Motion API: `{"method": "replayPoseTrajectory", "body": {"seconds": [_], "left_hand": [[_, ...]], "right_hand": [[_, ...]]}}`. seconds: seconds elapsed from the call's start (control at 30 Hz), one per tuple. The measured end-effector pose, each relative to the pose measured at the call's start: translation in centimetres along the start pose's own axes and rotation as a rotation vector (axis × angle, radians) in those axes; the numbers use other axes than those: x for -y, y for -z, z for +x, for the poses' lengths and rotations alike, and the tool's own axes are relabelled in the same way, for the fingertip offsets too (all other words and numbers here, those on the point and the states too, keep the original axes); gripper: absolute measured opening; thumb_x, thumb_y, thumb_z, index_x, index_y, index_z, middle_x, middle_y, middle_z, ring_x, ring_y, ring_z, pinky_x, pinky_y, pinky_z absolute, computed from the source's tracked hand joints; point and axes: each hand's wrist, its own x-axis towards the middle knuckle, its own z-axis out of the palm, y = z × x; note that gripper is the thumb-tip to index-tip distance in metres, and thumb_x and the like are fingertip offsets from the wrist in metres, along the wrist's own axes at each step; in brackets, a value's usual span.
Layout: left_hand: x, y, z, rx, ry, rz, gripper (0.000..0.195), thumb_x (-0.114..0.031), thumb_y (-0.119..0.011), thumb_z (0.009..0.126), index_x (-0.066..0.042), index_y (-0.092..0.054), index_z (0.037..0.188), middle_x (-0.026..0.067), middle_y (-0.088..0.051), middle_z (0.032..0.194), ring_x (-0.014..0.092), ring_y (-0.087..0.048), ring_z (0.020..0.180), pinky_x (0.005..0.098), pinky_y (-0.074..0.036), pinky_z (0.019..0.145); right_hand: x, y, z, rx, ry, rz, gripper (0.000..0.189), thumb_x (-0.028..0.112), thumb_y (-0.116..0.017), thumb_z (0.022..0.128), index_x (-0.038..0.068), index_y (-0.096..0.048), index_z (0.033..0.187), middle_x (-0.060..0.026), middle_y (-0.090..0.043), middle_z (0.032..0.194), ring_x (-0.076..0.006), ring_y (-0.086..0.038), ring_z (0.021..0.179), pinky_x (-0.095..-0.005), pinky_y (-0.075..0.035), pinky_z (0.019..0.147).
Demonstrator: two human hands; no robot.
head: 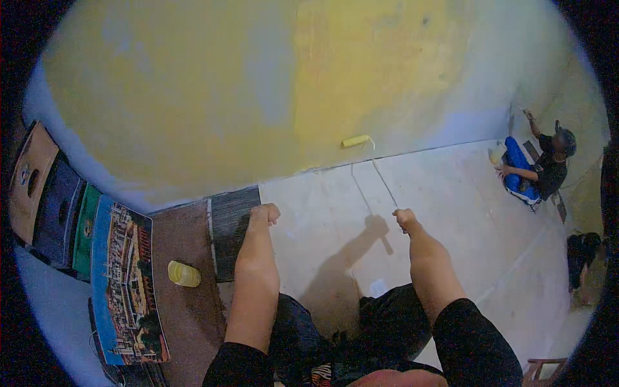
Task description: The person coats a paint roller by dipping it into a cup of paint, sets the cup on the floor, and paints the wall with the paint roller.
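My right hand (405, 220) is closed around the handle end of a paint roller (355, 141). Its long wire frame reaches forward, and the yellow-coated sleeve is at the low part of the wall (333, 87), apparently against it. Yellow paint covers much of that wall unevenly, with paler bluish patches showing through. My left hand (266, 214) is curled into a fist over the edge of a dark ribbed mat (236, 232), and nothing shows in it. On the brown floor covering (181, 232) to the left stands a yellowish, translucent container (184, 274).
At right a person (546, 164) squats by another wall, one hand raised to it, beside a pale container (496, 153). A second person (582, 261) is partly visible at the rim. Coloured drawers (53, 193) and a cityscape picture panel (128, 285) line the left. Wooden furniture (544, 370) shows lower right.
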Motion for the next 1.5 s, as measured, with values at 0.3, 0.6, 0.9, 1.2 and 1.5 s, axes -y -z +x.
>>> {"method": "replayPoseTrajectory", "body": {"seconds": [0.3,0.6,0.9,1.2,1.5], "left_hand": [[8.1,-0.8,3.6,0.081,0.145,-0.160,0.032,-0.021,-0.042,0.089,-0.004,-0.068,0.099,0.0041,-0.072,0.093,0.014,-0.064,0.067,0.0347,-0.052,0.067],[0.0,-0.3,3.1,0.065,-0.051,0.190,0.030,-0.021,-0.053,0.085,-0.007,-0.065,0.109,0.0106,-0.066,0.113,0.026,-0.062,0.097,0.0399,-0.051,0.085],[8.0,-1.1,2.3,-0.019,0.207,-0.195,0.031,-0.023,-0.045,0.089,-0.007,-0.071,0.092,0.0040,-0.072,0.089,0.017,-0.064,0.065,0.0360,-0.051,0.059],[-2.6,0.3,-1.1,0.014,0.175,0.304,0.024,-0.024,-0.052,0.086,-0.011,-0.071,0.093,0.0015,-0.072,0.088,0.019,-0.068,0.080,0.0376,-0.052,0.076],[-5.5,1.3,-3.4,0.035,0.070,0.233,0.034,-0.024,-0.042,0.091,-0.006,-0.071,0.088,0.0058,-0.072,0.092,0.015,-0.066,0.074,0.0365,-0.053,0.068]], "right_hand": [[2.6,-0.7,-3.4,0.202,0.023,0.099,0.043,0.028,-0.061,0.084,0.011,-0.040,0.051,-0.0028,-0.032,0.045,-0.0163,-0.028,0.037,-0.0350,-0.024,0.035],[1.5,7.9,0.7,0.257,0.036,0.268,0.066,0.067,-0.036,0.088,0.016,-0.029,0.047,0.0007,-0.024,0.041,-0.0146,-0.019,0.034,-0.0316,-0.015,0.036],[9.5,11.9,-1.0,0.206,0.331,0.169,0.070,0.072,-0.035,0.089,0.017,-0.031,0.046,0.0015,-0.028,0.041,-0.0131,-0.025,0.033,-0.0311,-0.026,0.033],[7.8,13.9,1.1,0.056,0.302,0.176,0.074,0.075,-0.032,0.088,0.014,-0.033,0.045,-0.0003,-0.028,0.042,-0.0154,-0.027,0.032,-0.0320,-0.025,0.032],[2.3,10.7,2.1,0.126,0.143,0.138,0.075,0.075,-0.032,0.087,0.014,-0.033,0.043,-0.0013,-0.030,0.040,-0.0157,-0.032,0.031,-0.0343,-0.028,0.032]]}}
